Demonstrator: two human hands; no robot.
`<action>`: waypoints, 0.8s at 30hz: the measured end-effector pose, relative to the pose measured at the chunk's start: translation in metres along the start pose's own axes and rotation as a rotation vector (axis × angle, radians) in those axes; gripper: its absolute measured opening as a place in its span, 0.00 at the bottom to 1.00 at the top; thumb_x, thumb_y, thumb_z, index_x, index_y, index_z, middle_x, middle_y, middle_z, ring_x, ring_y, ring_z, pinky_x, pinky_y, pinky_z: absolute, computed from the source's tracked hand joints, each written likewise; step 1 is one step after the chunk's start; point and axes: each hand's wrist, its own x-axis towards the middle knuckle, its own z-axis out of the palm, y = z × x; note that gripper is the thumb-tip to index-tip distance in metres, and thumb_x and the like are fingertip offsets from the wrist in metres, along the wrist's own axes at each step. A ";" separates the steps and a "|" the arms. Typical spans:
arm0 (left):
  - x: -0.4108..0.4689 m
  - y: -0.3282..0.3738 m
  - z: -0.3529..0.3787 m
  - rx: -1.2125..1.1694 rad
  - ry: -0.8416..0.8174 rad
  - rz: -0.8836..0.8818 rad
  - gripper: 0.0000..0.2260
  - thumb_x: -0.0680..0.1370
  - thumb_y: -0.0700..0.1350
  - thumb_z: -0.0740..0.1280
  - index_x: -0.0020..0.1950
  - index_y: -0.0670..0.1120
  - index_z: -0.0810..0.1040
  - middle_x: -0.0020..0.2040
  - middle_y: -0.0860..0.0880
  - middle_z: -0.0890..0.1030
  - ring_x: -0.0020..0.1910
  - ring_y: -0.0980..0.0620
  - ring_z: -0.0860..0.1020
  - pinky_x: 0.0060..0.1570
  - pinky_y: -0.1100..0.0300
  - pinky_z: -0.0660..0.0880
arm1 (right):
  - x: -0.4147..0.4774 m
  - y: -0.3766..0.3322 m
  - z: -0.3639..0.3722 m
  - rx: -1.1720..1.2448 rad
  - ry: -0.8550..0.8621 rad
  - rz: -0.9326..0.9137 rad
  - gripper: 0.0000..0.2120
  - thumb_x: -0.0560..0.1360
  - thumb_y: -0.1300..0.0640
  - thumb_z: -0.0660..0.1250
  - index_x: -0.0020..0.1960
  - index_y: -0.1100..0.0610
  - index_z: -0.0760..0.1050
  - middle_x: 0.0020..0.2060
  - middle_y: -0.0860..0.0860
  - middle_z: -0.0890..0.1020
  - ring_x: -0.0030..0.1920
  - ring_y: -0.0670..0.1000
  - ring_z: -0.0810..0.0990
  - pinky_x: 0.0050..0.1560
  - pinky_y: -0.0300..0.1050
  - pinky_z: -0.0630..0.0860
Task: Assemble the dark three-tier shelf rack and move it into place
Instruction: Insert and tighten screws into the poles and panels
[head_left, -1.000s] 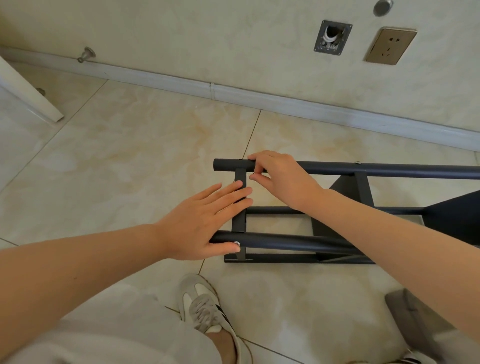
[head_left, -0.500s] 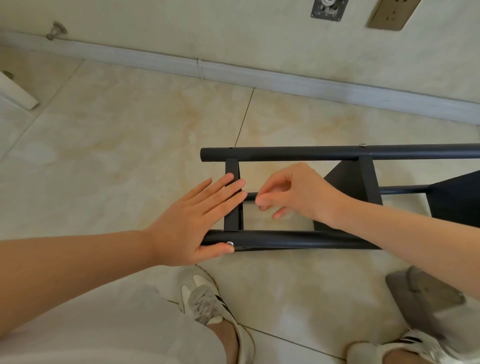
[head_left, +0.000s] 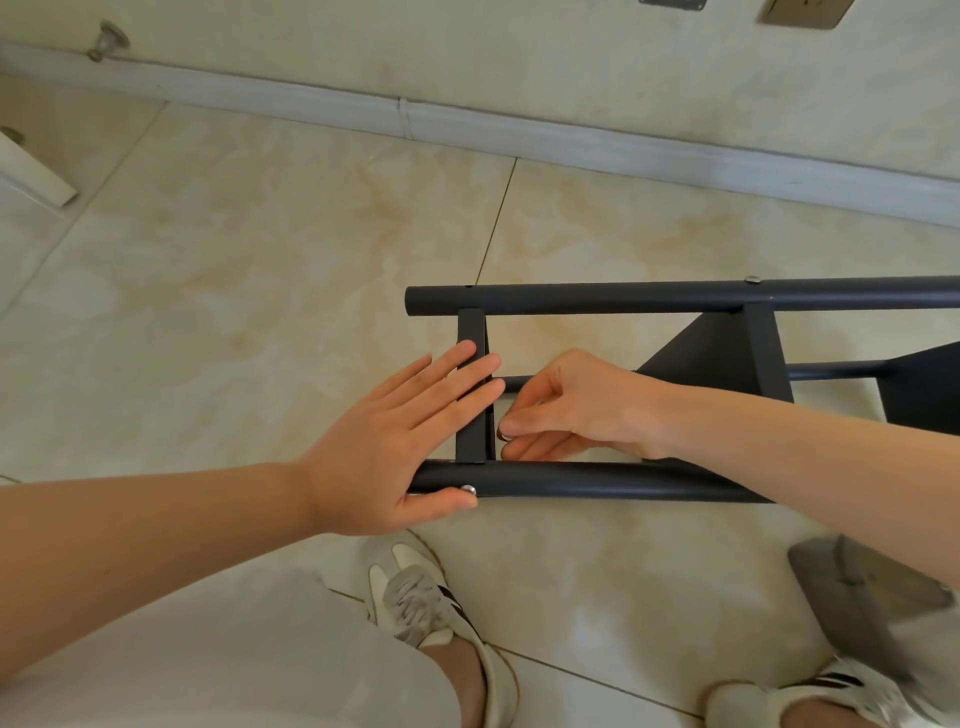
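Note:
The dark shelf rack (head_left: 623, 299) lies on its side on the tiled floor, and its right part runs out of view. Its far tube and near tube (head_left: 597, 480) are joined at the left end by a short flat crossbar (head_left: 471, 332). My left hand (head_left: 395, 447) rests flat and open, fingers across the crossbar and thumb on the near tube's end beside a silver screw head (head_left: 468, 489). My right hand (head_left: 576, 405) reaches inside the frame with fingertips pinched together just right of the crossbar. I cannot tell whether anything small sits between them. A dark shelf panel (head_left: 717, 353) stands behind that hand.
The wall with its baseboard (head_left: 519, 130) runs along the far side, close behind the rack. A doorstop (head_left: 106, 39) and a white panel corner (head_left: 31, 171) sit at the far left. My shoes (head_left: 415, 597) stand just in front of the near tube.
My right hand left the far tube, came down inside the frame and now pinches beside the crossbar. My left hand stayed flat on the crossbar and near tube. The view tilted downward.

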 end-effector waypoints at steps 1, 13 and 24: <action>0.000 0.000 0.000 -0.004 0.000 -0.002 0.35 0.81 0.61 0.60 0.81 0.43 0.56 0.82 0.45 0.56 0.82 0.44 0.51 0.79 0.48 0.53 | 0.001 0.000 -0.001 0.010 -0.017 0.013 0.05 0.76 0.57 0.72 0.48 0.59 0.83 0.42 0.55 0.87 0.45 0.51 0.87 0.44 0.38 0.82; 0.001 0.001 -0.001 -0.017 -0.012 -0.019 0.35 0.80 0.60 0.63 0.80 0.42 0.59 0.82 0.45 0.57 0.82 0.45 0.51 0.80 0.53 0.52 | 0.016 0.000 0.010 -0.098 -0.082 -0.058 0.07 0.74 0.59 0.69 0.50 0.59 0.83 0.43 0.52 0.87 0.46 0.48 0.86 0.51 0.42 0.82; 0.001 0.001 0.001 -0.016 -0.005 -0.015 0.35 0.79 0.60 0.63 0.80 0.42 0.60 0.82 0.45 0.58 0.82 0.44 0.52 0.80 0.54 0.52 | 0.026 -0.001 0.008 -0.045 -0.189 0.040 0.07 0.75 0.60 0.71 0.41 0.53 0.85 0.43 0.53 0.86 0.45 0.47 0.84 0.61 0.47 0.78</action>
